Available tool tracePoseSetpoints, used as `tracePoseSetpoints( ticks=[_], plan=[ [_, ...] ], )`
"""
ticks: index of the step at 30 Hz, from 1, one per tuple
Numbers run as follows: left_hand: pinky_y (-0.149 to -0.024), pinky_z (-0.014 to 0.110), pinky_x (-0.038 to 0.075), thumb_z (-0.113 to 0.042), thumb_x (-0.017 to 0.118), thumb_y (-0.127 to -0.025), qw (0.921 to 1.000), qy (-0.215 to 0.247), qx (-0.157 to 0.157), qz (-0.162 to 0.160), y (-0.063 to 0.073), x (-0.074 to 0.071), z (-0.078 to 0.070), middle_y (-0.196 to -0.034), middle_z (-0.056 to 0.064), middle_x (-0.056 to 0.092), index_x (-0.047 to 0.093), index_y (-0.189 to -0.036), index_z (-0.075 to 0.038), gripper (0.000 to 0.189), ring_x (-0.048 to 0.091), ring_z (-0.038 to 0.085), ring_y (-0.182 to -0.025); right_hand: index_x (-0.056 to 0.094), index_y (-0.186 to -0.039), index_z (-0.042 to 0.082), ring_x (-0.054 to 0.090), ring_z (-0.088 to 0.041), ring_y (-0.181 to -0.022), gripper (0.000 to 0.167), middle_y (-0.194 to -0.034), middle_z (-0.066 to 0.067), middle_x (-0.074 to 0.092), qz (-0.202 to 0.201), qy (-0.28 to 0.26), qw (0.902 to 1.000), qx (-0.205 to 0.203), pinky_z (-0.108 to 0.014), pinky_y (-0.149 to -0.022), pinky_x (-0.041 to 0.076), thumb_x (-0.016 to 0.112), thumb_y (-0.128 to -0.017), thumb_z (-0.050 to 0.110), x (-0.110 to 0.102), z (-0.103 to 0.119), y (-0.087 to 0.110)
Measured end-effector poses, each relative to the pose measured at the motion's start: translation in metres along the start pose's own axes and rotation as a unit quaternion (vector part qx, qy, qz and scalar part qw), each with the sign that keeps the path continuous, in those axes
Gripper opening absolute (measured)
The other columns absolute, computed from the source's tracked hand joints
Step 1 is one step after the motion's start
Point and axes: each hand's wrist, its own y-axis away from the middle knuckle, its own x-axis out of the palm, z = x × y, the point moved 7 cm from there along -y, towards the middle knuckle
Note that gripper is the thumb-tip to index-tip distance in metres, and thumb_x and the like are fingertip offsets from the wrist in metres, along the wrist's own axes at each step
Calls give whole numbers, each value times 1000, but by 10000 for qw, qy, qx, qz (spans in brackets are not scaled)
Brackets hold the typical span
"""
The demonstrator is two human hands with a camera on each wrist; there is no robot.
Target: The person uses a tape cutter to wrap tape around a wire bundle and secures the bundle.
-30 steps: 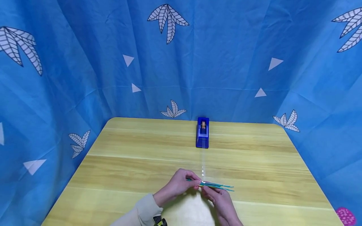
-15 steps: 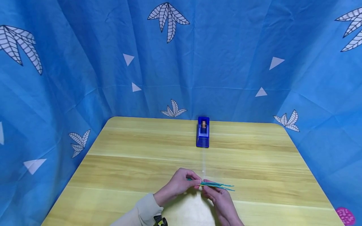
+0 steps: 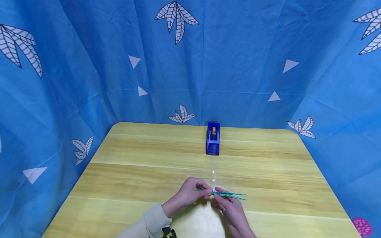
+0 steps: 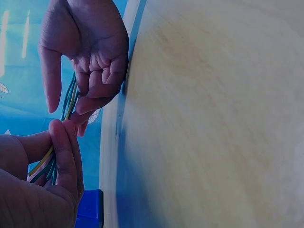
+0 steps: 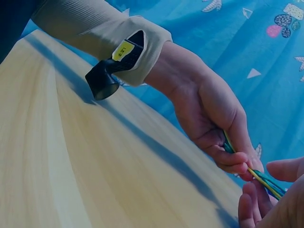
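Observation:
A bundle of thin insulated wires (image 3: 237, 195), mostly green with a yellow one, lies sideways between the two hands. My left hand (image 3: 188, 193) pinches it between thumb and fingertips, with short ends showing behind the grip in the left wrist view. Just to the right, my right hand (image 3: 233, 210) has its fingers curled under the wires (image 4: 70, 97), its thumb straighter on the other side. Loose wire ends stick out beyond that hand. A strip of clear tape (image 3: 213, 165) runs from the blue tape dispenser (image 3: 212, 149) down to the bundle between both hands.
The dispenser stands at the far edge of the wooden table (image 3: 134, 148), its small tape roll (image 3: 213, 131) inside. A blue patterned curtain (image 3: 238, 66) hangs behind and at both sides. A black strap device (image 5: 102, 83) sits on the left wrist, by the beige sleeve cuff.
The right index fingertip has risen slightly beside the tape, and the glints on the tape strip have shifted. The left hand and wires stay almost in place.

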Motion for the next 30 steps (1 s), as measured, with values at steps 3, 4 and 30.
tracePoseSetpoints(
  ticks=[3, 4, 30],
  plan=[
    [-50, 16, 40, -5, 79, -89, 10000, -26, -46, 7, 0, 0, 1, -82, 1, 74, 79, -91, -8, 3, 65, 10, -68, 46, -142, -14, 67, -12, -88, 52, -94, 0, 72, -103, -98, 9999, 41, -26, -85, 59, 66, -101, 11, 1, -2, -1],
    [-50, 16, 41, -5, 79, -89, 10000, -24, -46, 13, 0, 0, 2, -82, 1, 74, 79, -90, -8, 3, 65, 10, -68, 46, -141, -14, 67, -11, -86, 51, -92, 1, 72, -135, -129, 9998, 53, -25, -83, 58, 66, -101, 11, 1, -2, -1],
    [-61, 19, 53, -9, 79, -90, 9989, 318, 226, 248, 2, -1, 3, -89, 3, 77, 77, -96, -5, 8, 70, 10, -72, 57, -126, -14, 70, -5, -78, 37, -87, 2, 73, -674, -219, 9975, -76, -18, -77, 60, 68, -100, 10, -1, -2, -8]
  ],
)
